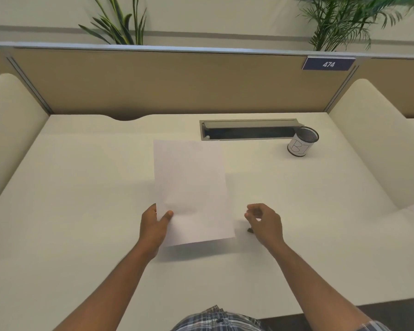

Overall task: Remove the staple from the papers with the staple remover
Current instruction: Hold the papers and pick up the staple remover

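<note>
A pale desk (81,187) fills the view, closed in by a tan partition (153,80) with a blue number plate (328,64) at 1 o'clock and plants (120,22) behind it. A grey cable tray (249,130) sits at 12 o'clock, and a mesh cup (302,141) stands at its right end. The left hand (153,225) pinches the papers (191,189) at their near left edge, thumb on top, lifting them off the desk. The right hand (264,223), at 3 o'clock of the papers, hovers with fingers loosely curled, holding nothing. A small dark thing (250,230) lies on the desk just beside it; what it is, I cannot tell.
</note>
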A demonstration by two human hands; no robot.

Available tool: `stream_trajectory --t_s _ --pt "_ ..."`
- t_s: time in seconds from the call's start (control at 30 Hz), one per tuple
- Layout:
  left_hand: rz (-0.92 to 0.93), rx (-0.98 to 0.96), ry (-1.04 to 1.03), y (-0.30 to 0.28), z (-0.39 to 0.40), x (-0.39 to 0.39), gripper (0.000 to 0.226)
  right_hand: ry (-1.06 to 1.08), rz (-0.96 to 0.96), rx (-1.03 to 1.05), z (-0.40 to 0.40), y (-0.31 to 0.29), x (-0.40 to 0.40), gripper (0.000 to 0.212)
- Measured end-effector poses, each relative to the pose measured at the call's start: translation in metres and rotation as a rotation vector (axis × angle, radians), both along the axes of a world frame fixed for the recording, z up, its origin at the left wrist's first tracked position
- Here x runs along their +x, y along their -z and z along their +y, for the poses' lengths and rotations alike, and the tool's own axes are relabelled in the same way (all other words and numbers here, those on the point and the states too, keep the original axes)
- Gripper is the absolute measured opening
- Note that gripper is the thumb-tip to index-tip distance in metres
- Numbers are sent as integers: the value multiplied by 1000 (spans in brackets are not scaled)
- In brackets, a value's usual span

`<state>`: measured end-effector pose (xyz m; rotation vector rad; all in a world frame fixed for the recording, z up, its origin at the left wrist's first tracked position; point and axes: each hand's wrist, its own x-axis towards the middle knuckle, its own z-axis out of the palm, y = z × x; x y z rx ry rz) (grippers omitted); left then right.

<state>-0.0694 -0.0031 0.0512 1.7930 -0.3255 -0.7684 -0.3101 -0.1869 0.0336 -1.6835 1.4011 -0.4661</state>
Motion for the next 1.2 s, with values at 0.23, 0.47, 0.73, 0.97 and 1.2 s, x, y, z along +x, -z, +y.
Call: stream_trajectory --t_s 0.23,0.47,0.73,0.97,1.2 --pt "8 0 -30 8 1 -1 20 -224 463 -169 9 37 -41 55" --pt "7 3 -31 9 -3 -2 17 -261 489 -250 8 46 -45 32" --pt "20 -3 -56 8 -4 1 18 -255 -47 140 28 26 -34 20" --pt "7 -17 -96 1 -3 6 15 -391 -309 508 48 3 -24 29" --pt "-19 -50 -107 -5 -3 9 15 -361 -348 494 59 2 -12 32"
